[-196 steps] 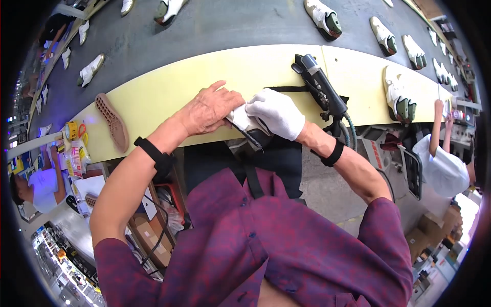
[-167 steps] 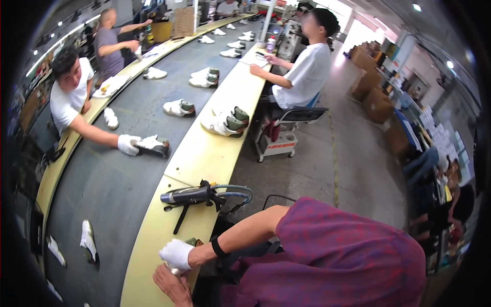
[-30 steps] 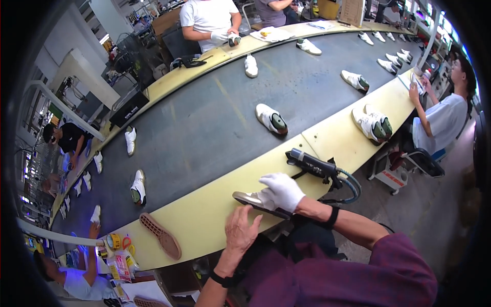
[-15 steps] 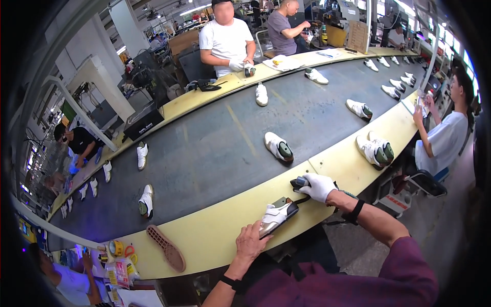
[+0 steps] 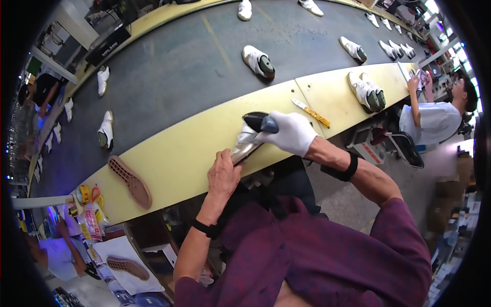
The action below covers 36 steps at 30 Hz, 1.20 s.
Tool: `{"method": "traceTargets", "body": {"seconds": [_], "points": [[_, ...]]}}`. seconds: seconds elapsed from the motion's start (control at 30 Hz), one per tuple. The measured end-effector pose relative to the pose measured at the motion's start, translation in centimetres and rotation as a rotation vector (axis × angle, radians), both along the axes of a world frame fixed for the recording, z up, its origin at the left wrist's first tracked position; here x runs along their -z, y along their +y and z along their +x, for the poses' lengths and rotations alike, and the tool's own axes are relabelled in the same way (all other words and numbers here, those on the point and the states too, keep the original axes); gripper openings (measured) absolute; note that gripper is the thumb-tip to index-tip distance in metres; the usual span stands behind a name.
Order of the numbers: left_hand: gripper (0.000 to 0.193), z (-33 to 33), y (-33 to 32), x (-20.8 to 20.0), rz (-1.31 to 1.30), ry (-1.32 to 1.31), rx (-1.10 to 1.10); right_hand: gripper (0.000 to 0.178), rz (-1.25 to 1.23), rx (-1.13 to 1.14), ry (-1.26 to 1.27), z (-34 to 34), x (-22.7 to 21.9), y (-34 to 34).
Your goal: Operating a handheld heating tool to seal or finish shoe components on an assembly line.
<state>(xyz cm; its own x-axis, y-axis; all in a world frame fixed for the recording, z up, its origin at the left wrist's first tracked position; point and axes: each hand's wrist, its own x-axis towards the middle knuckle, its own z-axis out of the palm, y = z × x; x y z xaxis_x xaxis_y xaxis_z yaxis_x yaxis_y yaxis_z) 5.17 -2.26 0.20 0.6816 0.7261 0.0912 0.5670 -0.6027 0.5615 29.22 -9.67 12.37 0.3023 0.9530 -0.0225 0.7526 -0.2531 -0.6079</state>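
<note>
Right hand (image 5: 290, 132), white-gloved: closed around the toe end of a white shoe (image 5: 251, 137) with a dark opening, held at the near edge of the yellow bench (image 5: 179, 153). Left hand (image 5: 224, 174), bare: fingers pressed to the shoe's underside. Step, as judged: working the sole. Next calls for steady support. Nearby: brown outsole (image 5: 130, 181), yellow-handled tool (image 5: 311, 112).

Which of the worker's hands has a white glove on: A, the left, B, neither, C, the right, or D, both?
C: the right hand wears a white glove as it grips the dark tool, while the left hand is bare at the shoe.
</note>
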Motion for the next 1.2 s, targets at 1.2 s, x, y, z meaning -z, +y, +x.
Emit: {"method": "traceTargets", "body": {"seconds": [1.2], "points": [[0.075, 7.1, 3.1, -2.8, -0.196, 0.229, 0.069, 0.045, -0.097, 0.199, 0.15, 13.0, 7.3, -0.3]]}}
